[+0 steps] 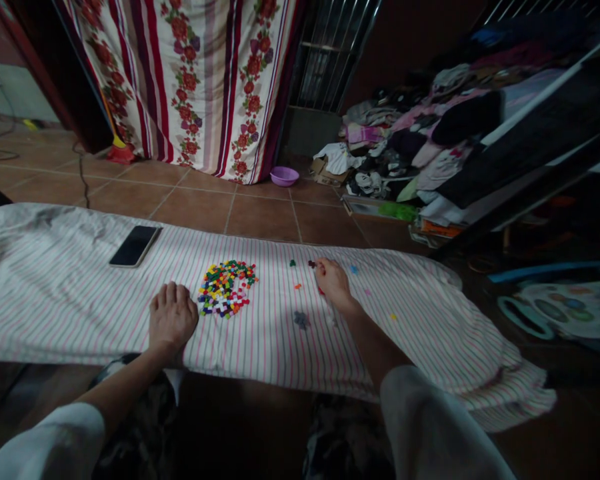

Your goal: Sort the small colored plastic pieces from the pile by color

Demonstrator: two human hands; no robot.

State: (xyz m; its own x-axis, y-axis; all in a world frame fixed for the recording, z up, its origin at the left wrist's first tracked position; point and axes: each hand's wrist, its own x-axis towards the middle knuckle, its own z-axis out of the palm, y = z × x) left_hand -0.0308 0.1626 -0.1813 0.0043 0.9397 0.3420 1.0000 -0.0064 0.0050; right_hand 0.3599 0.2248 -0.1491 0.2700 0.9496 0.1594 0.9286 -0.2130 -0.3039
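A heap of small multicoloured cubes [225,290] lies on the striped cloth [260,347], with a gap of bare cloth in its right half. Just left of the heap, my left hand [174,317] rests palm down with its fingers laid on the cloth. My right hand [334,281] is closed in a pinch by a few dark brown pieces [311,264]; whatever sits between its fingertips is hidden. Around it are small groups sorted by colour: green [293,263], orange [297,287], grey [301,320], blue [353,269], pink [367,292] and yellow [393,317]. A bit of red shows under the right hand.
A phone [135,246] lies on the cloth at the left. Beyond the padded surface are a tiled floor, a purple basin [284,176], a floral curtain [200,87] and a broom [120,150]. Heaped clothes [395,140] fill the back right, with a blue-edged chair [570,307] nearer.
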